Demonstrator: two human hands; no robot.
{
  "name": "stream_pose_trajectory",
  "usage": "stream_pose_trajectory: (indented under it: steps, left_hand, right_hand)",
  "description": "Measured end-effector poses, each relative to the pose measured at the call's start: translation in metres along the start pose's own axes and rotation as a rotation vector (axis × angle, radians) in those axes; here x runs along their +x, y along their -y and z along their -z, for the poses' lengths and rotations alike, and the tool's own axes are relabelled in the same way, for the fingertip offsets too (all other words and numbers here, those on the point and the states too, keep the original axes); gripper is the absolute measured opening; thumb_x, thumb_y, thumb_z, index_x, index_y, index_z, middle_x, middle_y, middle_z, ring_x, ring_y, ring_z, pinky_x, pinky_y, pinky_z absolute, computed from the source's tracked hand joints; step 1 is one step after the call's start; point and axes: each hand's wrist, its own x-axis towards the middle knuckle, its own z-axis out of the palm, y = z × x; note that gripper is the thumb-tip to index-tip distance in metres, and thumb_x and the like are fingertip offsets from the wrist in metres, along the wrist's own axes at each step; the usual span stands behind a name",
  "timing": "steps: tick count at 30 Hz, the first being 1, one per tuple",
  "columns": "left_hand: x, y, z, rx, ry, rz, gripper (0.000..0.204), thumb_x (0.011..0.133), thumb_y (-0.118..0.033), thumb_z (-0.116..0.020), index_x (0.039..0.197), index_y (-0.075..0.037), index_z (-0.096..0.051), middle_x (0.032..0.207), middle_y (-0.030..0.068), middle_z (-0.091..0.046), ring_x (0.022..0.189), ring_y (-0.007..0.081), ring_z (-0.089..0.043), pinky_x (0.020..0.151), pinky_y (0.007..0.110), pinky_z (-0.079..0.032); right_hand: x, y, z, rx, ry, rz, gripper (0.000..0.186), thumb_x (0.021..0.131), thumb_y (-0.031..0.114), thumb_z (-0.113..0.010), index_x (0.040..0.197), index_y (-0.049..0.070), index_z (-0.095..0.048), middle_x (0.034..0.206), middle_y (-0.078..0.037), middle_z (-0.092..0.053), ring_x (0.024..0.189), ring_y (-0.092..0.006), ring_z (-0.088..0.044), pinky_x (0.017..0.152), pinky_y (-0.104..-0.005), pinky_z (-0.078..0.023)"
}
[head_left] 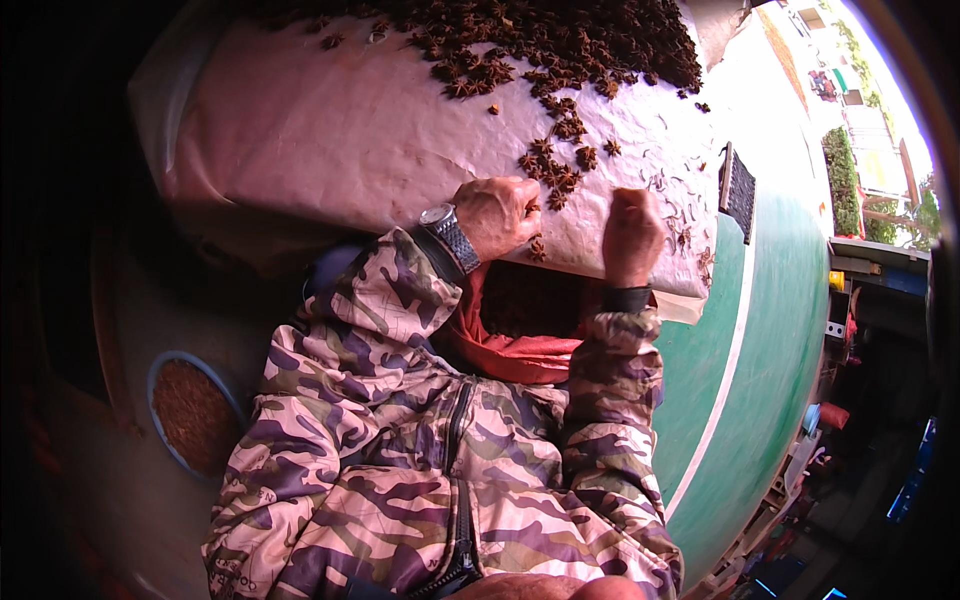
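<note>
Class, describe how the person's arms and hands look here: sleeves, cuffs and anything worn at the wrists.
The left hand and right hand wear no gloves. The left sleeve and right sleeve show camouflage in pinkish tan, olive and dark purple. A dark cuff ends the right one. A round-faced watch with a metallic link band circles the left wrist.

Glossy plastic-look tbl cover [330, 130] w/ rough, matt star anise [575, 45]

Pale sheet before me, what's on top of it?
Brown star-shaped pods: a heap at the far side, others scattered toward your left hand. The sheet beneath the heap is covered.
</note>
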Motion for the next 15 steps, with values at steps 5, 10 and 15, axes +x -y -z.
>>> stream_pose_trajectory:
  steps: [5, 10, 15]
  left_hand:
    - [-0.006, -0.001, -0.002, -0.036, 0.057, -0.164, 0.017, 0.085, -0.022, -0.067, 0.088, -0.005, -0.065, 0.085, 0.0154, -0.066, 0.083, 0.0341, -0.069, 0.074, 0.044, -0.056]
    - [-0.006, -0.011, 0.001, -0.071, 0.148, -0.179, 0.022, 0.085, -0.024, -0.068, 0.090, -0.003, -0.066, 0.088, 0.0179, -0.067, 0.086, 0.0368, -0.068, 0.076, 0.045, -0.056]
    - [-0.006, -0.010, 0.004, -0.162, 0.131, -0.092, 0.022, 0.086, -0.024, -0.068, 0.092, -0.002, -0.066, 0.089, 0.0209, -0.070, 0.086, 0.0400, -0.069, 0.077, 0.046, -0.056]
  right_hand:
    - [0.009, -0.003, 0.000, 0.080, 0.086, -0.003, 0.017, 0.089, 0.013, -0.074, 0.106, 0.010, -0.071, 0.111, -0.016, -0.066, 0.086, -0.0373, -0.069, 0.074, -0.0441, -0.057]
    - [0.003, 0.035, -0.019, 0.107, 0.268, 0.230, 0.015, 0.094, 0.018, -0.068, 0.108, 0.012, -0.071, 0.108, -0.014, -0.065, 0.088, -0.0385, -0.068, 0.073, -0.0460, -0.055]
    - [0.010, 0.033, -0.028, 0.141, 0.287, 0.226, 0.007, 0.095, 0.014, -0.067, 0.100, 0.010, -0.069, 0.103, -0.014, -0.065, 0.087, -0.0397, -0.068, 0.072, -0.0473, -0.054]
